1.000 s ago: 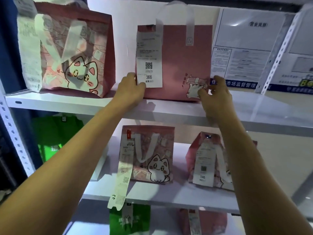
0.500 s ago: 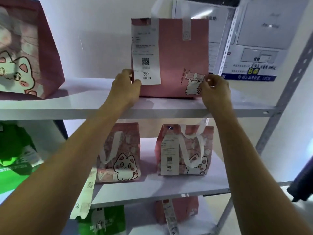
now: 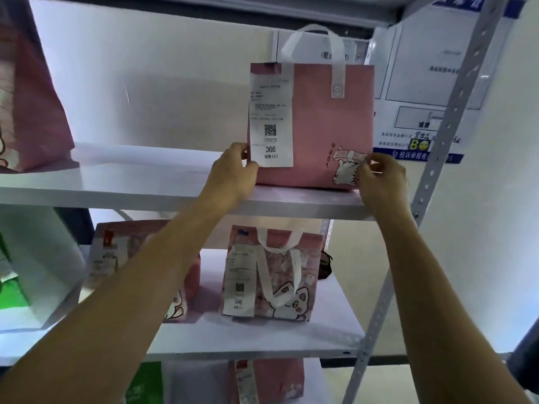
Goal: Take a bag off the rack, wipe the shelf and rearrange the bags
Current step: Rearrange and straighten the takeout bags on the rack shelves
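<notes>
A: Where's the pink bag (image 3: 326, 123) sitting right now?

B: I see it upright on the upper shelf (image 3: 151, 188), toward the right end, near the perforated post (image 3: 437, 158). Its white handle (image 3: 313, 42) points to 12 o'clock, and a receipt (image 3: 270, 118) marked 366 hangs down its front left.

A: And the hands?

B: They bracket the bag's bottom corners. My left hand (image 3: 233, 173) is at the bag's 8 o'clock, fingers curled round the lower left edge just beside the receipt. My right hand (image 3: 382, 179) is at the bag's 4 o'clock, pinching the lower right corner by the cat print (image 3: 345, 167). So both are grasping the bag.

A: Anything else nearby?

B: At 9 o'clock on that shelf, another pink bag (image 3: 32, 106), well apart. On the lower shelf (image 3: 262, 336), a cat bag (image 3: 274, 275) tagged 046, with a second one (image 3: 140, 258) partly behind my left forearm.
</notes>
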Available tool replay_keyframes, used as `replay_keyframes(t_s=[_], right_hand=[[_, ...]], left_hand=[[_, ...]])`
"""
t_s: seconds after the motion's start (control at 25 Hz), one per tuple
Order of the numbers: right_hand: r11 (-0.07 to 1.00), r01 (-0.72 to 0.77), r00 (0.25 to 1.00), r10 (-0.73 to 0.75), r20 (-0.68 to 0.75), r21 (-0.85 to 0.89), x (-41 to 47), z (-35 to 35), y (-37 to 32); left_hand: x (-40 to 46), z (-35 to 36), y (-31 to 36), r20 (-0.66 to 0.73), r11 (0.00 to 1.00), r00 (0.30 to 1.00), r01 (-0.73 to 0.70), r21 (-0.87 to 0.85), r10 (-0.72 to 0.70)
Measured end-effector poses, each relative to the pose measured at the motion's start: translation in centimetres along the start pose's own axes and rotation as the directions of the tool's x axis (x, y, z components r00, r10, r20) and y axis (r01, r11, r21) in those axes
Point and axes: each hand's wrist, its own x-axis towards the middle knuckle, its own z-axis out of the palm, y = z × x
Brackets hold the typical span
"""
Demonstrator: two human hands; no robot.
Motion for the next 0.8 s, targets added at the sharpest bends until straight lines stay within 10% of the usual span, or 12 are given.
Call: replay_keyframes(t_s=[0.8], right_hand=[[0.931, 0.33, 0.94, -0.34, 0.035, 0.156, -9.8, 2.3, 0.0]], left_hand=[[-10.3, 1.2, -1.7, -0.062, 0.943, 0.969, -0.215, 0.255, 0.238]])
